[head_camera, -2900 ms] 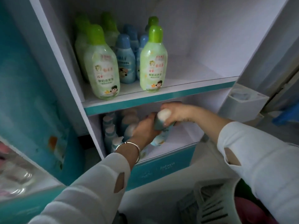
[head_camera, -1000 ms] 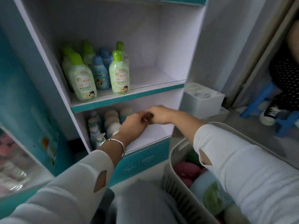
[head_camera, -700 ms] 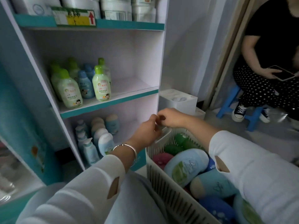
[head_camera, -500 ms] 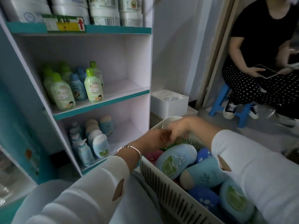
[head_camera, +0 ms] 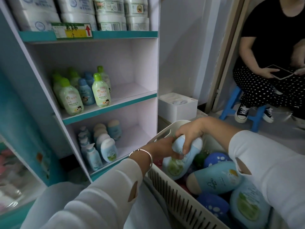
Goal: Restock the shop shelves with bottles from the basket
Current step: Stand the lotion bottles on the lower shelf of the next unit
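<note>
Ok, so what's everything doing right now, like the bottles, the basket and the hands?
Light blue bottle: tilted in the basket, cap end up, held.
Right hand: grips the bottle near its cap.
Left hand: holds the bottle's side.
Basket: holds more bottles lying on their sides.
Green-capped bottles: upright on the middle shelf.
Bottom shelf bottles: upright in rows.

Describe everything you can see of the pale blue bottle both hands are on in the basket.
The bottle is rounded, pale blue and plastic-looking, with a white cap and a green label patch near its base. It lies tilted, cap toward the upper right, on other bottles in the slatted basket. The right hand curls fingers over its cap end; the left hand grips its left side.
</note>
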{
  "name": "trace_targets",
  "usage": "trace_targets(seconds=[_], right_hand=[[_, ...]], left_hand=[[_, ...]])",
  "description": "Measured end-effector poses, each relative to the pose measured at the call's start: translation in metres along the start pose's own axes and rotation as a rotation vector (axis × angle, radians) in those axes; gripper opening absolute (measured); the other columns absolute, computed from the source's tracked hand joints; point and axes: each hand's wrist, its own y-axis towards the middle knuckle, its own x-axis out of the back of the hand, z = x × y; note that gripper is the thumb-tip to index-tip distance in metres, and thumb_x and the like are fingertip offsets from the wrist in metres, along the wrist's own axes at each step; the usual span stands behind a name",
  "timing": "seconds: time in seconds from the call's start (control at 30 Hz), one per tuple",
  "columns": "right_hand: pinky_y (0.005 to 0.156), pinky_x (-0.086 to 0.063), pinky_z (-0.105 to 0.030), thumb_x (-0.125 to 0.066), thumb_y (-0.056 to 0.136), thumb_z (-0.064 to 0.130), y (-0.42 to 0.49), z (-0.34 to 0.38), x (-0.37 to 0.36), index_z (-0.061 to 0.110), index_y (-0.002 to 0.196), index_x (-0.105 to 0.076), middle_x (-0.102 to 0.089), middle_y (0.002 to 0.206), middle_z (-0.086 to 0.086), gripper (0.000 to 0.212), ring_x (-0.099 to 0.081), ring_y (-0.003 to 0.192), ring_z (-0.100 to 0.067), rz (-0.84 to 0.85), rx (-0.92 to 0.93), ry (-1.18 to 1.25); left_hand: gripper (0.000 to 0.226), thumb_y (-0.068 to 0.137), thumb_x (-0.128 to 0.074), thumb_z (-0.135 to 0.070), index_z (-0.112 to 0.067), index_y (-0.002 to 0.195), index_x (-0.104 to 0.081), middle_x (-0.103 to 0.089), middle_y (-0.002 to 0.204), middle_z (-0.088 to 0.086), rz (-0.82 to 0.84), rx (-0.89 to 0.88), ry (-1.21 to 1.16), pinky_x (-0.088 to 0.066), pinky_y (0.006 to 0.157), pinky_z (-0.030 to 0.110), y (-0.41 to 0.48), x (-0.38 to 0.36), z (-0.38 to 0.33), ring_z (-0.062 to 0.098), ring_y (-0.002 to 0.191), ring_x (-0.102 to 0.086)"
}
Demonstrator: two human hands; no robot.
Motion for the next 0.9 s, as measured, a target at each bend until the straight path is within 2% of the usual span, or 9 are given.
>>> trace_targets(seconds=[0.07, 0.13, 0.2, 0.3, 0.37, 0.5, 0.7, 0.8, 0.9], right_hand=[[0.074, -0.053, -0.028, -0.078, 0.075, 0.022, -0.005, 0.005, 0.016, 0.026, 0.085, -0.059, -0.062, 0.090, 0.005, 0.022, -0.060, 0.085, -0.012, -0.044, 0.040, 0.044], [0.074, -0.054, -0.035, -0.077, 0.076, 0.021, -0.008, 0.007, 0.032, 0.024, 0.087, -0.060, -0.063, 0.094, -0.001, 0.020, -0.061, 0.088, -0.017, -0.147, 0.079, 0.176], [0.064, -0.054, -0.030, -0.073, 0.080, 0.019, -0.007, 0.012, 0.046, 0.022, 0.090, -0.060, -0.062, 0.092, -0.001, 0.017, -0.061, 0.084, -0.017, -0.328, 0.142, 0.439], [0.076, -0.055, -0.039, -0.068, 0.083, 0.016, 0.006, 0.026, 0.059, 0.016, 0.103, -0.059, -0.061, 0.102, -0.005, 0.022, -0.060, 0.093, -0.020, -0.521, 0.247, 0.831], [0.084, -0.055, -0.048, -0.069, 0.083, 0.012, 0.023, 0.036, 0.062, 0.013, 0.117, -0.055, -0.060, 0.115, -0.008, 0.036, -0.061, 0.104, -0.026, -0.476, 0.271, 0.939], [0.086, -0.055, -0.050, -0.072, 0.079, 0.005, 0.064, 0.061, 0.056, 0.015, 0.124, -0.050, -0.058, 0.120, -0.009, 0.051, -0.061, 0.108, -0.030, -0.365, 0.272, 0.812], [0.079, -0.058, -0.042, -0.073, 0.077, 0.001, 0.142, 0.088, 0.044, 0.024, 0.089, -0.051, -0.055, 0.101, -0.001, 0.034, -0.059, 0.100, -0.025, -0.378, 0.292, 0.583], [0.078, -0.058, -0.042, -0.076, 0.075, 0.003, 0.191, 0.090, 0.036, 0.016, 0.094, -0.056, -0.056, 0.106, -0.006, 0.031, -0.057, 0.099, -0.025, -0.425, 0.232, 0.481], [0.076, -0.056, -0.037, -0.078, 0.073, 0.009, 0.244, 0.091, 0.031, 0.009, 0.105, -0.057, -0.059, 0.110, -0.010, 0.038, -0.056, 0.095, -0.024, -0.485, 0.184, 0.354]], left_hand=[[0.057, 0.075, -0.076, -0.024, -0.015, 0.126, -0.050, -0.060, 0.118, 0.003, -0.037, -0.040, -0.148, -0.050, 0.093, 0.033, -0.002, 0.011, 0.000, 0.018, 0.103, -0.059], [0.039, 0.077, -0.075, -0.018, -0.015, 0.111, -0.056, -0.065, 0.106, 0.003, -0.044, -0.052, -0.317, -0.056, 0.082, 0.028, -0.005, 0.029, 0.001, 0.014, 0.088, -0.065], [0.027, 0.078, -0.073, -0.014, -0.015, 0.100, -0.058, -0.067, 0.098, 0.003, -0.113, -0.051, -0.425, -0.057, 0.074, 0.026, -0.009, 0.050, 0.003, 0.016, 0.081, -0.067], [0.044, 0.074, -0.077, -0.014, -0.005, 0.112, -0.055, -0.068, 0.106, 0.011, -0.307, -0.027, -0.499, -0.057, 0.081, 0.038, -0.009, 0.079, 0.018, 0.026, 0.092, -0.067], [0.052, 0.071, -0.079, -0.016, -0.006, 0.115, -0.052, -0.066, 0.111, 0.013, -0.435, 0.003, -0.507, -0.055, 0.086, 0.042, -0.011, 0.092, 0.033, 0.027, 0.096, -0.066], [0.056, 0.071, -0.079, -0.017, -0.012, 0.117, -0.048, -0.061, 0.114, 0.009, -0.594, 0.112, -0.341, -0.052, 0.089, 0.041, -0.014, 0.099, 0.071, 0.026, 0.102, -0.060], [0.055, 0.081, -0.069, -0.018, -0.014, 0.130, -0.044, -0.057, 0.123, 0.006, -0.632, 0.185, -0.099, -0.037, 0.080, 0.023, 0.001, 0.100, 0.138, 0.024, 0.111, -0.054], [0.052, 0.087, -0.054, -0.004, -0.013, 0.135, -0.040, -0.051, 0.133, 0.011, -0.625, 0.196, 0.015, -0.039, 0.094, 0.028, 0.015, 0.112, 0.176, 0.028, 0.119, -0.051], [0.051, 0.088, -0.048, -0.005, -0.015, 0.137, -0.040, -0.050, 0.133, 0.016, -0.681, 0.267, 0.092, -0.042, 0.099, 0.040, 0.030, 0.124, 0.215, 0.035, 0.119, -0.050]])
